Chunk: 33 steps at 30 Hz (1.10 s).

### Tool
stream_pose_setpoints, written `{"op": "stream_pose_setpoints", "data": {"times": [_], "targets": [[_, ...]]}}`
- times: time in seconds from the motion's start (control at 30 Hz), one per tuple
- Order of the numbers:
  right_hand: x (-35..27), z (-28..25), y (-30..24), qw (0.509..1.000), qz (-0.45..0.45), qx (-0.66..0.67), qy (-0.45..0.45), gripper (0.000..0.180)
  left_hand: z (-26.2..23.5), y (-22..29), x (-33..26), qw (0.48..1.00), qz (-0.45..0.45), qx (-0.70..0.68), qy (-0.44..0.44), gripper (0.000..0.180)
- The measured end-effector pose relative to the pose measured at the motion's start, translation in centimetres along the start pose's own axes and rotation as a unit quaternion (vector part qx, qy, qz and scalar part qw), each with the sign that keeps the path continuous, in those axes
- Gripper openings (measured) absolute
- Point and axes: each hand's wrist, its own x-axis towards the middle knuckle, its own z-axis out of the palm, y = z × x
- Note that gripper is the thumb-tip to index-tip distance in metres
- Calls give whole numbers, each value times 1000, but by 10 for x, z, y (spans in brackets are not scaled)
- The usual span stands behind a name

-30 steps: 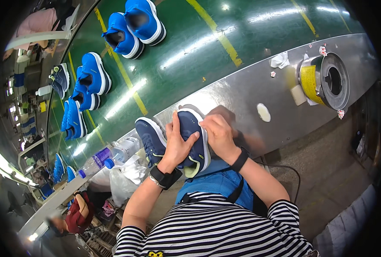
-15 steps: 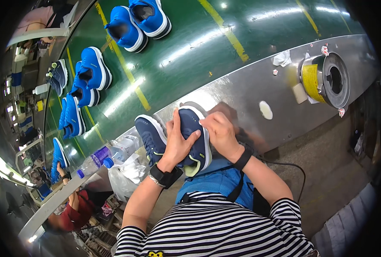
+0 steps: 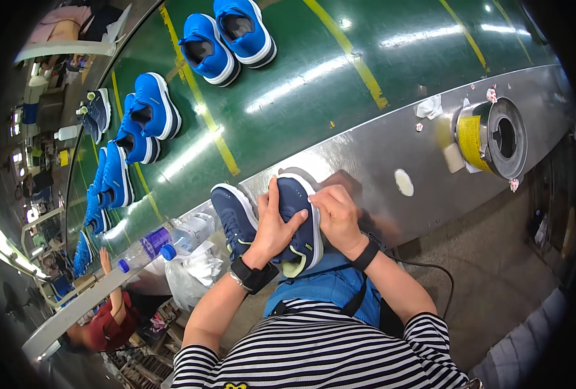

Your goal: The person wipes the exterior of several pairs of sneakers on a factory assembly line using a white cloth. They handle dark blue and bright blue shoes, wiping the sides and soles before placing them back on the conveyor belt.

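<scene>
**One navy shoe (image 3: 310, 235) under the left hand (image 3: 271, 228), a second navy shoe (image 3: 232, 212) just beside**

The shoe under the left hand is at the near edge of one smooth metal tabletop (image 3: 424, 170), toe pointing away from the body; the left grip is closed on it, thumb and fingers spread across the upper; the right hand (image 3: 338, 215) has thumb and forefinger pinched together at the white sole's edge near the toe, though I cannot tell whether anything small is between them; both navy shoes have cloth-like uppers, white rubbery soles and pale green linings.

Two blue shoes (image 3: 209, 50) with rounded white soles stand together at the far side of a glossy green surface (image 3: 268, 139); at least five more blue ones run down its left part; two dark shoes (image 3: 98, 114) sit beyond them.

Two clear plastic bottles (image 3: 197, 232) lie near the second navy shoe, one with a purple label; one thin, wrinkled plastic bag (image 3: 185, 286) is below them.

On the tabletop's right part are one ring-shaped metal can (image 3: 493, 139) with a yellow label, one beige block (image 3: 454, 158), one crumpled white paper (image 3: 430, 107) and one flat white oval patch (image 3: 404, 183); one co-worker's hand (image 3: 105, 260) shows at lower left.
</scene>
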Motion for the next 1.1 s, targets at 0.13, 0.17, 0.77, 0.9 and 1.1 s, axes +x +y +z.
{"op": "stream_pose_setpoints", "data": {"times": [0.13,0.17,0.77,0.9,1.1], "targets": [[13,3,3,1000,-2,-19,-9,13,0,-1,0,1000,0,7,-7,97],[9,1,1,1000,-11,-20,-11,14,0,-2,0,1000,1,5,-9,97],[-3,-4,0,999,11,16,-31,12,-1,-8,2,1000,22,0,15,95],[-26,-14,-13,993,82,56,-66,10,4,-9,1,1000,22,4,21,96],[-14,-50,-15,990,133,-35,-9,14,8,-1,-7,999,-13,-2,49,96]]}}
